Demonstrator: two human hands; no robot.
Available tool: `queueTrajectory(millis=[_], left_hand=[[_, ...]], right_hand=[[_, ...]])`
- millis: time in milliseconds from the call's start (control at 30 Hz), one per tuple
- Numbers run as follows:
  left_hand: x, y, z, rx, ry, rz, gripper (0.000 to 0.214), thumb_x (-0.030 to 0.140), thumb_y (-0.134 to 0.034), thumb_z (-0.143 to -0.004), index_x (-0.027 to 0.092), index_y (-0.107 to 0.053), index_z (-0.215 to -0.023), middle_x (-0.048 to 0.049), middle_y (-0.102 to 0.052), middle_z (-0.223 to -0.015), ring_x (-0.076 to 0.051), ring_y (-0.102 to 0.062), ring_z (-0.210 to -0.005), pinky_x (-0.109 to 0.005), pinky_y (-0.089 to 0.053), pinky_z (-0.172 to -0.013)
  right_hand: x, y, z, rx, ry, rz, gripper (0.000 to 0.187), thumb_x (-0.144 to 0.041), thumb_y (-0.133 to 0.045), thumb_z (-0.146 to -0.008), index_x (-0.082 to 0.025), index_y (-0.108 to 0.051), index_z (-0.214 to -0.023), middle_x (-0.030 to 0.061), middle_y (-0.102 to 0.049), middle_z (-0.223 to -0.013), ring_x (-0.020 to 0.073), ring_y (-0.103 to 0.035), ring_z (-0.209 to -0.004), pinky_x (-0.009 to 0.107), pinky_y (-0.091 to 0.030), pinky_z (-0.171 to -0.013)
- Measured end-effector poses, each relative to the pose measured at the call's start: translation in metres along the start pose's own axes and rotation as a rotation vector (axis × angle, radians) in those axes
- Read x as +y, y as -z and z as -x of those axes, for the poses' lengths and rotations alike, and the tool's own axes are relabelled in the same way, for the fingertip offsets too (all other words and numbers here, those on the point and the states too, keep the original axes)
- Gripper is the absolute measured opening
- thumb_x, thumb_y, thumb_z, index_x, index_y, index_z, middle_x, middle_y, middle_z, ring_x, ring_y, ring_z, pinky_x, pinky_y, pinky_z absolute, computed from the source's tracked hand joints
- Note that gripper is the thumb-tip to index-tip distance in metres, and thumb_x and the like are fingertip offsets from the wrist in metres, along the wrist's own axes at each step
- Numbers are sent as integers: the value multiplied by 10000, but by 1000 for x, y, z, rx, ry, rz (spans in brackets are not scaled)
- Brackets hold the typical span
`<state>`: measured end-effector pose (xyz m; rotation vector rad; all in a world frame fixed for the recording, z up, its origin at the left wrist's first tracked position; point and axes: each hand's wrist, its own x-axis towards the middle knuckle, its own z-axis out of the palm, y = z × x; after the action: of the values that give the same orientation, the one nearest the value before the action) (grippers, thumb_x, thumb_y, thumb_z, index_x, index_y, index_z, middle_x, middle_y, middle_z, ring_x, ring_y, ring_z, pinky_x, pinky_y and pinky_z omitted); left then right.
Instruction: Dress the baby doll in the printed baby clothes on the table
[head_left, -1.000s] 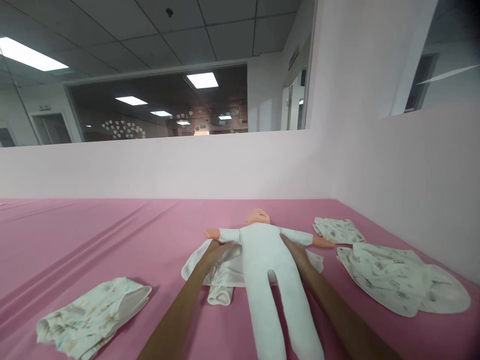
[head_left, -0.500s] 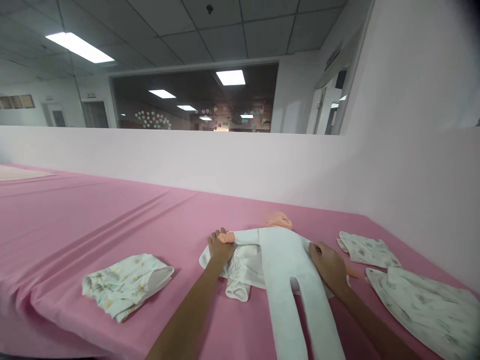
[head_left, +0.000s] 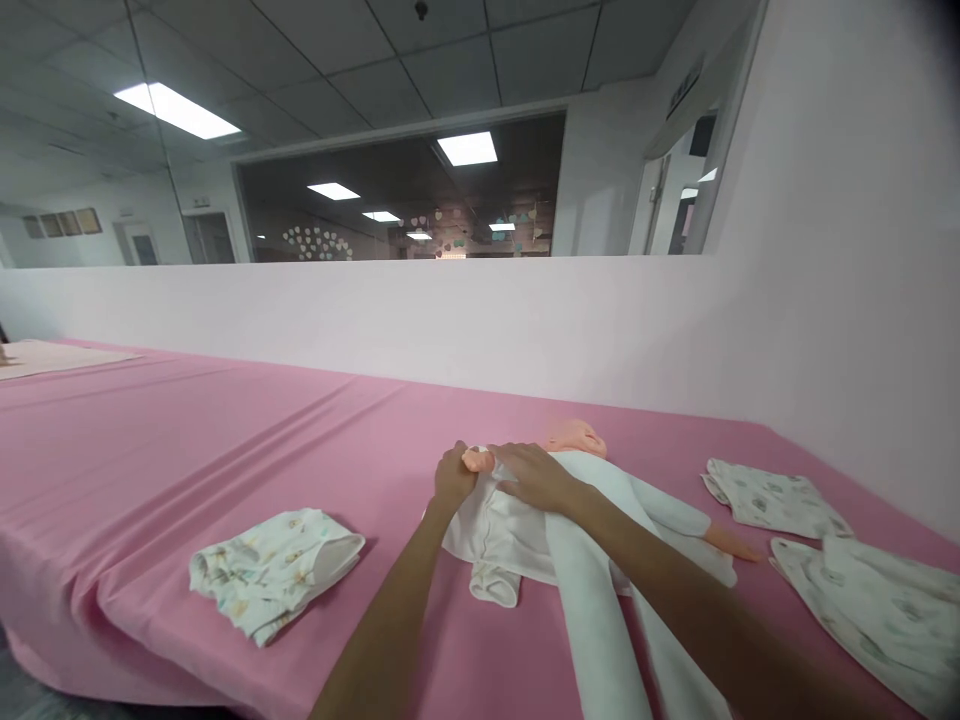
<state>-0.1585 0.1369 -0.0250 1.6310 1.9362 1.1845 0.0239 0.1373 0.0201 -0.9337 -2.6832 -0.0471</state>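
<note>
A baby doll point(head_left: 600, 480) in a white footed suit lies on the pink-covered surface, with its bare head point(head_left: 576, 438) toward the wall. Beneath it is spread a white baby top point(head_left: 517, 540), one cuff sticking out toward me. My left hand point(head_left: 454, 480) curls around the doll's small hand point(head_left: 478, 460); its fingertips are partly hidden behind it. Over the doll's arm on that side, close to the wrist, lies my right hand point(head_left: 536, 475) with its fingers bent down around the sleeve. The doll's other arm point(head_left: 727, 540) stretches to the right, untouched.
Folded printed baby clothes point(head_left: 274, 570) lie at the left. At the right are a small folded printed cloth point(head_left: 776, 498) and a larger printed garment point(head_left: 877, 610). A white wall point(head_left: 420, 320) with windows above borders the pink sheet point(head_left: 247, 440). A pale cloth point(head_left: 60, 357) is far left.
My right hand has left the doll's right-side arm and crossed over its chest to the left-side arm. My left hand stays by the doll's hand. The view has shifted slightly left.
</note>
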Motion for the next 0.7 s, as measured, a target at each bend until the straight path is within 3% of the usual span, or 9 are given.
queueTrajectory(millis=[167,367,533,700], left_hand=[[27,29,3,18,2,309,311,434,-479,-842,208,-390,-648,9,-465,-636,-140,-482,-614,-261,-390,-581],[68,42,20,11,-10,623,384,525,-488,-843,204,-375,-664,45,-387,-593,-88,-407,-524,-219,-364,-507],[91,46,37,-41,-78,801,386,474,-594,-803,192,-396,-631,69,-333,-554,-62,-331,-482,-194,-292,-461],[103,30,52,-213,-126,897,357,494,-611,-794,178,-488,-685,55,-426,-574,-69,-391,-512,-190,-324,-492]], right_hand=[[6,-10,-8,94,-72,-38,399,-432,-432,-954,-191,-542,-1251,91,-650,-1138,225,-582,-1009,338,-382,-871],[5,-3,-2,105,-169,21,407,-500,-374,-960,-183,-613,-1049,82,-661,-992,204,-603,-886,292,-388,-732],[-9,-2,-10,33,-170,148,264,-290,-415,-941,-165,-648,-935,120,-674,-983,248,-598,-908,343,-380,-765],[-19,-16,-19,14,-167,100,226,-136,-467,-840,-148,-682,-906,189,-676,-1001,334,-549,-1041,453,-359,-889]])
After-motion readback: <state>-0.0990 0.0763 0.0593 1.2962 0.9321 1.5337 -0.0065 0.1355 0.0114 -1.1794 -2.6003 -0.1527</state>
